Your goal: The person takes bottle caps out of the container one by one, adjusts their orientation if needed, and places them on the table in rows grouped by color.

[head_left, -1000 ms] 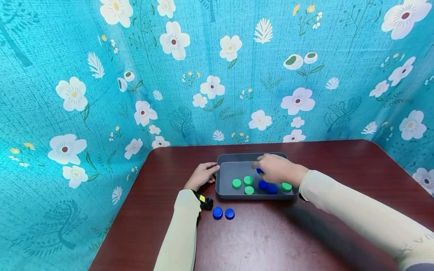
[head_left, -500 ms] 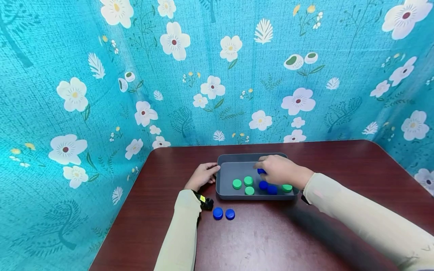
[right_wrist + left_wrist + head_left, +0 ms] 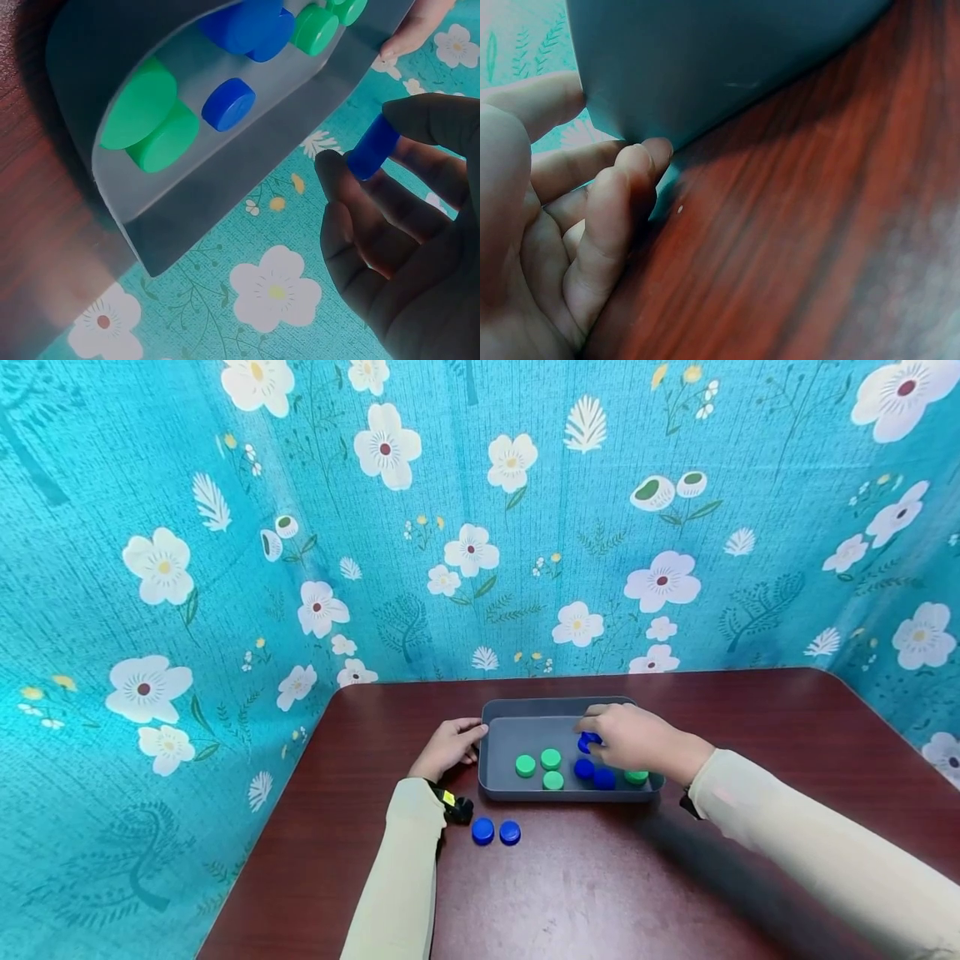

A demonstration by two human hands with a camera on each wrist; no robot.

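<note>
My right hand (image 3: 628, 735) is over the right half of a grey tray (image 3: 517, 731), pinching a blue bottle cap (image 3: 373, 146) between thumb and fingertips. The right wrist view shows this cap on edge, apart from the tray. Inside the tray lie several green caps (image 3: 525, 766) and blue caps (image 3: 583, 768). Another blue cap (image 3: 229, 103) sits alone on the tray floor in the right wrist view, while two green caps (image 3: 165, 135) overlap at its right end. At the left end, my left hand (image 3: 447, 747) holds the tray's rim, with its lower fingers curled by the base.
Two blue caps (image 3: 483, 831) rest side by side on the dark red-brown table (image 3: 540, 893), in front of the tray's left part. A black wrist device (image 3: 457, 811) is on the left wrist. A turquoise floral curtain (image 3: 420, 610) hangs behind the table and along its sides.
My right hand has shifted a little to the right over the tray with the blue cap, which shows more clearly now. The left hand stays at the tray's left end.
</note>
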